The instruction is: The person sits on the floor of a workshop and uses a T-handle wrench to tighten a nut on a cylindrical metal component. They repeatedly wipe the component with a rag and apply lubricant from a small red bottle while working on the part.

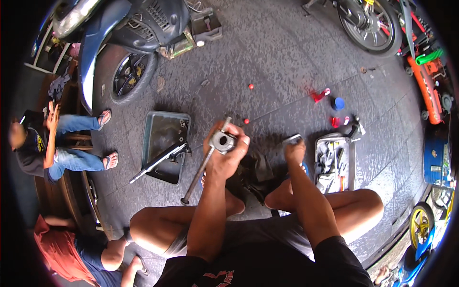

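My left hand point(224, 161) is closed round a silver metal part point(223, 141) with a round hole facing up. A long thin metal rod point(198, 175) with a wider lower end also lies in that hand, slanting past the holed part; whether the two are joined I cannot tell. My right hand point(295, 153), lower and farther right, has its fingers closed on a small silvery metal piece point(292, 138) whose kind I cannot make out. Dark cloth-like material point(258, 167) lies on the floor between my hands.
Left stands a grey tray point(147, 143) with a silver tube point(155, 162) across its edge; right, a tool tray point(354, 165). Red containers point(319, 96), a blue cap point(339, 104) and small red balls point(251, 86) are ahead. Motorcycles point(138, 28) and two people point(36, 148) surround me.
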`<state>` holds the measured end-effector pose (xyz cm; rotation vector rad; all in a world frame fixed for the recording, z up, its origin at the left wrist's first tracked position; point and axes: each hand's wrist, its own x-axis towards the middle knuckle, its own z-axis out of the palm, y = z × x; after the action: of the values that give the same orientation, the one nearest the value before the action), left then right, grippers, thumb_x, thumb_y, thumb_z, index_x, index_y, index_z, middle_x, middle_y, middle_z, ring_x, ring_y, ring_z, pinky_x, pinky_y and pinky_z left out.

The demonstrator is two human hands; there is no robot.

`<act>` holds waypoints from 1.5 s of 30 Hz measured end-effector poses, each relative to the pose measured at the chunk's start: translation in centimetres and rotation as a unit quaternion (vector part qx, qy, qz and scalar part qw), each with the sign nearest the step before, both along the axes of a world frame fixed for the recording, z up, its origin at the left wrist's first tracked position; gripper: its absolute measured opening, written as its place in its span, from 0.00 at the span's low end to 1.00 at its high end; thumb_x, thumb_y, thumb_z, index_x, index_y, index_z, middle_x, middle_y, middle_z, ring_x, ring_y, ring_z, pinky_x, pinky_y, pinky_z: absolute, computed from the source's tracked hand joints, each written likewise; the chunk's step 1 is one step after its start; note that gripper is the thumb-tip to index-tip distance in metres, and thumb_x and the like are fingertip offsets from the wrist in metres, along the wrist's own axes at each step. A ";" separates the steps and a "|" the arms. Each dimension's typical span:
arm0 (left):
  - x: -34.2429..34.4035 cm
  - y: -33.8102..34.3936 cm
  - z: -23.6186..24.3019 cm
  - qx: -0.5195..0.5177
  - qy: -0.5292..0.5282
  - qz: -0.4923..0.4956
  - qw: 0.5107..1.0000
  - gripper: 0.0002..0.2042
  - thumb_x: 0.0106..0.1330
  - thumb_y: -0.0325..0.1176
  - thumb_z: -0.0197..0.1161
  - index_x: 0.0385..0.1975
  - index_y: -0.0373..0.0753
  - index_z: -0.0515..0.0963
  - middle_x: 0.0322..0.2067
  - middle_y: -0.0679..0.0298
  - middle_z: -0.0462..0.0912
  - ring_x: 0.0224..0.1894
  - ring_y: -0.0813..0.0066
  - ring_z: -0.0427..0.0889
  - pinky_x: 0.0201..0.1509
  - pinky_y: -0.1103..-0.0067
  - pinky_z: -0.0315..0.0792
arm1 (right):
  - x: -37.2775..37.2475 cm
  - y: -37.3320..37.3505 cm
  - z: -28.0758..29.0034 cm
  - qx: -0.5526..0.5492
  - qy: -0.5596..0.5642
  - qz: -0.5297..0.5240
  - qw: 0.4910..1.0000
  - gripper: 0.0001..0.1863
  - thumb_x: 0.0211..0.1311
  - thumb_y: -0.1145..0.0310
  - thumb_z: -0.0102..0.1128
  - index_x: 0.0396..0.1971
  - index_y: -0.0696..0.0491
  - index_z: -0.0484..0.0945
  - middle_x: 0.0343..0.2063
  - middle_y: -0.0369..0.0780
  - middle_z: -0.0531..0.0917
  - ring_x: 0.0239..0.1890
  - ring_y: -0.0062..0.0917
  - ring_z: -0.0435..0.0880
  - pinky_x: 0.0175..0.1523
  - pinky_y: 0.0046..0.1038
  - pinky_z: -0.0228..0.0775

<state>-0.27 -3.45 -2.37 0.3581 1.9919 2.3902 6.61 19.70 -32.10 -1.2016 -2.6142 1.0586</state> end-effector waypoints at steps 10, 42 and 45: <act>0.6 0.0 -1.9 -0.001 0.066 0.031 0.997 0.13 0.62 0.19 0.62 0.41 0.38 0.66 0.29 0.55 0.79 0.33 0.70 0.80 0.42 0.72 0.77 | -3.6 -12.1 7.2 -0.001 -0.126 0.353 0.927 0.22 0.54 0.53 0.67 0.45 0.50 0.80 0.37 0.48 0.87 0.43 0.45 0.87 0.49 0.45 0.79; 1.0 2.1 -2.5 -0.023 0.086 0.011 0.996 0.10 0.61 0.20 0.60 0.38 0.37 0.66 0.27 0.57 0.78 0.30 0.70 0.78 0.42 0.73 0.76 | -6.9 9.6 8.3 0.232 0.107 0.194 0.947 0.14 0.52 0.63 0.66 0.35 0.53 0.76 0.29 0.44 0.84 0.34 0.43 0.85 0.39 0.43 0.77; 1.0 1.7 -2.5 -0.038 0.079 0.030 0.996 0.11 0.62 0.20 0.60 0.38 0.37 0.66 0.28 0.57 0.78 0.30 0.71 0.78 0.42 0.73 0.76 | -6.8 16.5 14.4 0.297 0.079 -0.111 0.945 0.32 0.49 0.52 0.74 0.47 0.54 0.70 0.44 0.48 0.75 0.50 0.44 0.75 0.53 0.45 0.69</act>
<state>0.71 -1.80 -4.90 0.5074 2.1833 2.3810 -0.17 36.20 -17.73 -1.1555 -2.3366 0.2697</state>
